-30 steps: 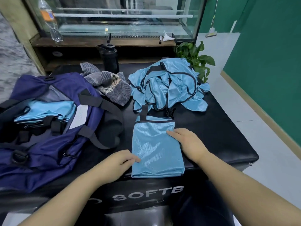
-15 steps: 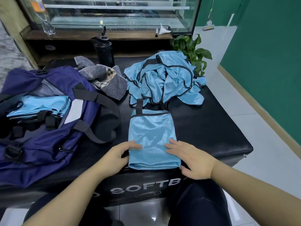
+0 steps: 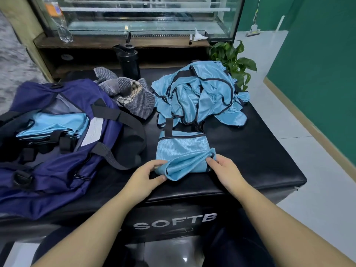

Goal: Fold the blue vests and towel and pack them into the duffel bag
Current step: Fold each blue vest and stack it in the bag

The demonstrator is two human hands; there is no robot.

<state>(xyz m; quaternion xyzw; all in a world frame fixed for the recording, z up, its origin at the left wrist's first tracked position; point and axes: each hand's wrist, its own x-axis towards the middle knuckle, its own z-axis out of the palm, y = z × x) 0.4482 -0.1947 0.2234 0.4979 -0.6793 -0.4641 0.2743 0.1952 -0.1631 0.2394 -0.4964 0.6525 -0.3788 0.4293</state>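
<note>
A light blue vest (image 3: pixel 183 151), folded into a narrow rectangle, lies on the black padded table (image 3: pixel 260 151) in front of me. My left hand (image 3: pixel 146 176) pinches its near left corner and my right hand (image 3: pixel 225 170) pinches its near right corner; the near edge is lifted and curls back toward the far end. Behind it lies a heap of unfolded blue vests (image 3: pixel 200 97). A grey striped towel (image 3: pixel 129 93) sits crumpled to the left of the heap. The navy duffel bag (image 3: pixel 54 151) lies open at the left with folded blue vests (image 3: pixel 55 126) inside.
A black bottle (image 3: pixel 128 60) stands behind the towel. A potted plant (image 3: pixel 235 60) rises past the table's far right corner. A glass display case (image 3: pixel 144 16) and a wooden shelf with a plastic bottle (image 3: pixel 57 18) stand behind. Tiled floor and a green wall lie to the right.
Both hands went from resting flat on the folded vest to pinching its near corners. The near edge now lifts off the table and rolls away from me.
</note>
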